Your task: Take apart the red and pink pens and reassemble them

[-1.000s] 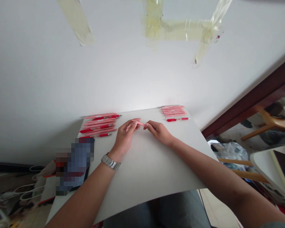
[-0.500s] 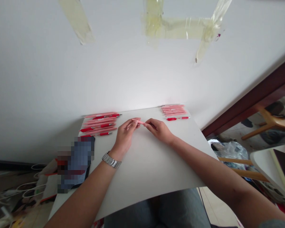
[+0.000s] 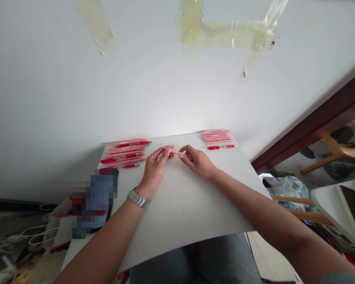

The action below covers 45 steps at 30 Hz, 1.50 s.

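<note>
Between both hands, pink pen

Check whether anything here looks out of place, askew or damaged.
Yellowed clear tape strips hang crumpled on the white wall, holding nothing. The left pile of pink and red pens lies fanned unevenly, unlike the tidy stack of pink pens at right.

Matt white board, glossy plastic pens, shiny metal watch band

No readable text, label, brand or number anywhere; print on pens at tabletop far edge too small.
</note>
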### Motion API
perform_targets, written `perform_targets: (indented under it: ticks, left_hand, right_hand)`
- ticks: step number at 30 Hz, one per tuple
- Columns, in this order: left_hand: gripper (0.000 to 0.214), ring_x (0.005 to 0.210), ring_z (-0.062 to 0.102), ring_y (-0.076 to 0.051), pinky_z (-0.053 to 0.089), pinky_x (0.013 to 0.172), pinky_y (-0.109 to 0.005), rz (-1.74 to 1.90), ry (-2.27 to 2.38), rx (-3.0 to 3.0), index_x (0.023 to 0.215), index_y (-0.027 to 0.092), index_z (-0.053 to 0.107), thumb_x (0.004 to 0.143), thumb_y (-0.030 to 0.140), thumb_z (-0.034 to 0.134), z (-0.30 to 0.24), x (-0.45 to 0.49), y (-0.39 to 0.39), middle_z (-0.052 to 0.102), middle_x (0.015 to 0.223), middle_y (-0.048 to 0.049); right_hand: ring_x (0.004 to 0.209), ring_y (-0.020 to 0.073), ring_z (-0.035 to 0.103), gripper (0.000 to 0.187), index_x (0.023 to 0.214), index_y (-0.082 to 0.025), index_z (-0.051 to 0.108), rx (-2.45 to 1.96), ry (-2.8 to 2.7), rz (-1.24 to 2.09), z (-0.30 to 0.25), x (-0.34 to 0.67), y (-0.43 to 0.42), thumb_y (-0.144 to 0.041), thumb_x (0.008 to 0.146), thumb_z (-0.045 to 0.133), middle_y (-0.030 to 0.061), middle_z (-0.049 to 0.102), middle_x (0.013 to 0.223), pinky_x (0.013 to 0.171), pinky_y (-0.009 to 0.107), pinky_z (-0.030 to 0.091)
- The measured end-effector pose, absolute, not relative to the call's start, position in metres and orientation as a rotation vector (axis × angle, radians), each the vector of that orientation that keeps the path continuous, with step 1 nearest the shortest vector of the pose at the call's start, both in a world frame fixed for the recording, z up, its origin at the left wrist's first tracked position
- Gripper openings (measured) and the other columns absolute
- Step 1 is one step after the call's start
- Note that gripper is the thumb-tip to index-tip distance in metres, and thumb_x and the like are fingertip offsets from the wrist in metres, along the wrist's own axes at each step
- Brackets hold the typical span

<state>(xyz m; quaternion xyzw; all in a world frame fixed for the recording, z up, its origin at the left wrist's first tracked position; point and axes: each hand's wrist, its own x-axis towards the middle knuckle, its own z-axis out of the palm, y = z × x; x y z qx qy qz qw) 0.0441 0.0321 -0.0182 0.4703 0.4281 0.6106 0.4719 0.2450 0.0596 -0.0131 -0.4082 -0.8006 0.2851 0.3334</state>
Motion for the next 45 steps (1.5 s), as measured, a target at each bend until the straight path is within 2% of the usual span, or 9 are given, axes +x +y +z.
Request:
perform_targets:
  ticks: [4,14,18,24,28,32,36,41,45]
  left_hand:
    - [0.033,0.111,0.068,-0.023,0.056,0.099,-0.035,1.480,1.051,1.191,0.096,0.018,0.085,0.095,0.051,0.077,-0.016,0.045,0.031,0.076,0.125,-0.0122]
    - [0.035,0.104,0.069,-0.021,0.058,0.094,-0.035,1.512,1.060,1.121,0.108,0.020,0.084,0.091,0.049,0.083,-0.021,0.044,0.032,0.077,0.119,-0.0106]
    - [0.036,0.102,0.070,-0.021,0.059,0.094,-0.036,1.521,1.052,1.111,0.109,0.019,0.084,0.089,0.050,0.083,-0.019,0.045,0.032,0.077,0.117,-0.0106]
    - [0.032,0.097,0.069,-0.019,0.058,0.094,-0.036,1.511,1.048,1.143,0.100,0.020,0.084,0.091,0.050,0.082,-0.017,0.045,0.031,0.077,0.119,-0.0105]
    - [0.031,0.097,0.069,-0.019,0.057,0.093,-0.035,1.514,1.053,1.121,0.099,0.020,0.084,0.090,0.050,0.083,-0.016,0.045,0.031,0.077,0.118,-0.0102]
    - [0.032,0.097,0.069,-0.019,0.058,0.093,-0.034,1.515,1.049,1.112,0.104,0.021,0.084,0.090,0.050,0.083,-0.016,0.046,0.030,0.077,0.114,-0.0092]
    - [0.034,0.096,0.069,-0.018,0.057,0.093,-0.034,1.506,1.055,1.108,0.107,0.021,0.084,0.090,0.049,0.084,-0.016,0.045,0.030,0.077,0.111,-0.0084]
    - [0.034,0.105,0.071,-0.022,0.057,0.094,-0.036,1.492,1.047,1.143,0.101,0.019,0.083,0.091,0.052,0.082,-0.015,0.045,0.030,0.078,0.117,-0.0115]
    - [0.035,0.100,0.070,-0.021,0.058,0.094,-0.036,1.499,1.064,1.132,0.102,0.019,0.083,0.089,0.052,0.083,-0.015,0.045,0.031,0.078,0.117,-0.0111]
  right_hand:
    - [0.088,0.0185,0.067,0.037,0.113,-0.023,0.068,-0.980,-2.123,0.718,-0.015,0.244,0.061,-0.047,0.114,0.040,0.0063,0.076,0.103,0.080,0.031,0.047]
    - [0.078,0.0173,0.064,0.015,0.111,-0.025,0.056,-1.064,-2.144,0.662,-0.016,0.244,0.059,-0.038,0.104,0.058,0.0025,0.074,0.100,0.068,0.028,0.042]
    - [0.074,0.0177,0.063,0.021,0.117,-0.024,0.058,-1.081,-2.140,0.668,-0.013,0.244,0.058,-0.043,0.106,0.057,0.0015,0.073,0.094,0.068,0.028,0.042]
    - [0.092,0.0191,0.068,0.034,0.115,-0.024,0.066,-0.992,-2.161,0.632,-0.012,0.244,0.058,-0.042,0.116,0.037,0.0066,0.074,0.108,0.081,0.030,0.047]
    - [0.082,0.0175,0.063,0.028,0.107,-0.024,0.063,-1.048,-2.173,0.567,-0.012,0.243,0.059,-0.044,0.114,0.044,0.0051,0.071,0.102,0.073,0.029,0.044]
    - [0.080,0.0179,0.064,0.015,0.110,-0.024,0.057,-1.072,-2.184,0.601,-0.011,0.243,0.057,-0.039,0.108,0.053,0.0038,0.073,0.101,0.068,0.028,0.041]
    - [0.073,0.0180,0.064,0.018,0.116,-0.024,0.057,-1.105,-2.194,0.606,-0.010,0.243,0.056,-0.039,0.106,0.057,0.0022,0.075,0.096,0.066,0.028,0.040]
    - [0.096,0.0221,0.073,0.032,0.130,-0.024,0.063,-1.047,-2.179,0.585,-0.007,0.243,0.055,-0.042,0.114,0.043,0.0079,0.080,0.112,0.081,0.032,0.050]
    - [0.108,0.0239,0.072,0.036,0.128,-0.023,0.068,-1.023,-2.173,0.540,-0.008,0.242,0.057,-0.037,0.116,0.038,0.0097,0.079,0.121,0.092,0.035,0.051]
